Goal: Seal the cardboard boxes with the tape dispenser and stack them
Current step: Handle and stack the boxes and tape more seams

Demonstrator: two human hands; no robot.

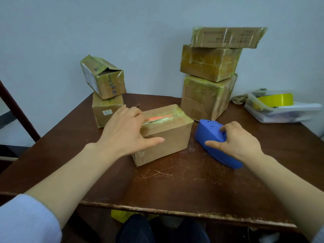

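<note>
Under the left hand [126, 128], a brown box [164, 134], seam orange-streaked.

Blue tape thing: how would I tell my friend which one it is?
Start at the brown wooden table. Just right of the cardboard box lying in its middle sits the tape dispenser, gripped by the right hand. It is the only bright blue, rounded plastic thing; everything near it is brown cardboard.

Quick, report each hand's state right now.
Left hand: open, resting flat on the middle cardboard box.
Right hand: closed, gripping the blue tape dispenser.
</note>
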